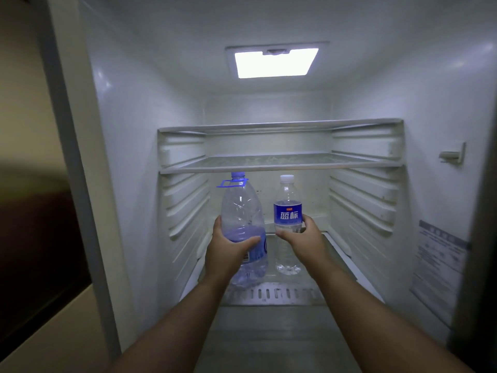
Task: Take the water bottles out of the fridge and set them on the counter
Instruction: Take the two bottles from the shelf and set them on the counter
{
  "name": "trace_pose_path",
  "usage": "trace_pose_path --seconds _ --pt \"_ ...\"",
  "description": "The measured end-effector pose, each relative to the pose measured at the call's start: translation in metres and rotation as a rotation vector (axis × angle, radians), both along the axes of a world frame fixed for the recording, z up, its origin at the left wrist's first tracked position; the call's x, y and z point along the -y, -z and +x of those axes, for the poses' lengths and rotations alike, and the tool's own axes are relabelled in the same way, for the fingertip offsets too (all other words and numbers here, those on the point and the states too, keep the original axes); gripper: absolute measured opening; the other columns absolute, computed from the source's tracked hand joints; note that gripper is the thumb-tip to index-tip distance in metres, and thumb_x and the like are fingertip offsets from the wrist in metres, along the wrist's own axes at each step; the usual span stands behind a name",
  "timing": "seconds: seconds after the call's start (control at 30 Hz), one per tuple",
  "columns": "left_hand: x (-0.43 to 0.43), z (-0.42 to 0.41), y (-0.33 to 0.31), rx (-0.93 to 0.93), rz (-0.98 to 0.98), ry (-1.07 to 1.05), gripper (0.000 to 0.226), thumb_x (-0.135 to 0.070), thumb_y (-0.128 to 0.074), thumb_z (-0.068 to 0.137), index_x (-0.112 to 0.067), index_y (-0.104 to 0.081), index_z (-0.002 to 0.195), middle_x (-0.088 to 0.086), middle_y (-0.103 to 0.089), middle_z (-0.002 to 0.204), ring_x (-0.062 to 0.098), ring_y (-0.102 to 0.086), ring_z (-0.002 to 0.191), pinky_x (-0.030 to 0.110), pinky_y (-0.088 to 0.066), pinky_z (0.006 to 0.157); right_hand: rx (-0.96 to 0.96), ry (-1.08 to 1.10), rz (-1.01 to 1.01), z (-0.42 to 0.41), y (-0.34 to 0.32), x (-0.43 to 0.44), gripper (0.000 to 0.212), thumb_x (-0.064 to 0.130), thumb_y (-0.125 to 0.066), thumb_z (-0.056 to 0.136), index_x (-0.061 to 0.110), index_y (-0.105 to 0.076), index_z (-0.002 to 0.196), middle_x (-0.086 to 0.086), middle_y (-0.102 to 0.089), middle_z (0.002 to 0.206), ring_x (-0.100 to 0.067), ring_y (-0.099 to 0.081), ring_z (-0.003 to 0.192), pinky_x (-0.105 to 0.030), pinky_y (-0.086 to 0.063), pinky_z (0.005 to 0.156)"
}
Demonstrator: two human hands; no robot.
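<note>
Left hand [228, 249] grips the large bottle [242, 227], right hand [301, 238] the small bottle [287, 211]; advise lifting both clear of the upper shelf [279, 166].

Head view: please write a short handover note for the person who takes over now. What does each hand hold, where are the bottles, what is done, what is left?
Left hand: closed around the big bottle, low on its body.
Right hand: closed around the small bottle, just under its blue label.
Both bottles are upright inside the fridge, below the glass shelf. I cannot tell if they are lifted or standing on the fridge floor.
Done: both bottles gripped.
Left: pull both out of the fridge and set them on the counter, which is not in view.
</note>
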State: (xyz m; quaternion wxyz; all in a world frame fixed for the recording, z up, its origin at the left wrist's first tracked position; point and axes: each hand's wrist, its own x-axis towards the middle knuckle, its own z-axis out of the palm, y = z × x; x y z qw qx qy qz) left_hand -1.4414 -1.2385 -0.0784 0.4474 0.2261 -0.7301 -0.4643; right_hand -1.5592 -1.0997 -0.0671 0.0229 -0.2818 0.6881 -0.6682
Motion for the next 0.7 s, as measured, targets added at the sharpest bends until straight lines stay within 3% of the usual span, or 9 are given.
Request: trace_pose_path --seconds 0.23,0.4,0.57,0.7 --pt "-0.022 0.019 0.002 0.021 -0.051 0.006 0.088 -0.031 -0.09 0.064 -0.029 -0.043 0.138 -0.001 -0.064 0.124 0.02 -0.066 0.105 0.031 -0.058 0.081 -0.019 -0.011 0.007 0.019 -0.002 -0.017 0.058 0.027 -0.081 0.082 0.024 -0.051 0.131 0.005 -0.064 0.11 -0.008 -0.062 0.094 -0.021 -0.048 0.068" --pt "-0.039 0.037 0.003 0.051 -0.041 -0.008 0.098 -0.04 -0.09 0.06 -0.035 -0.036 0.141 -0.002 -0.062 0.128 0.023 -0.063 0.11 0.046 -0.057 0.091 0.012 -0.006 0.014 0.027 0.002 -0.023 0.062 0.029 -0.082 0.08 0.023 -0.051 0.133 0.003 -0.065 0.115 -0.019 -0.065 0.103 -0.036 -0.055 0.086" --pt "-0.057 0.057 0.003 0.038 -0.066 -0.013 0.095 -0.052 -0.083 0.05 -0.042 -0.04 0.133 -0.018 -0.063 0.113 0.011 -0.065 0.102 0.043 -0.059 0.087 0.041 -0.008 0.005 0.041 0.005 -0.034 0.066 0.028 -0.082 0.08 0.024 -0.048 0.137 0.004 -0.061 0.114 -0.018 -0.061 0.103 -0.035 -0.051 0.086" --pt "-0.071 0.071 0.005 0.034 -0.115 -0.007 0.095 -0.052 -0.086 0.055 -0.036 -0.04 0.136 -0.012 -0.061 0.118 0.015 -0.065 0.105 0.036 -0.06 0.085 0.046 -0.014 -0.005 0.054 0.006 -0.047 0.067 0.025 -0.082 0.082 0.023 -0.047 0.139 0.004 -0.06 0.119 -0.017 -0.058 0.106 -0.036 -0.049 0.089"
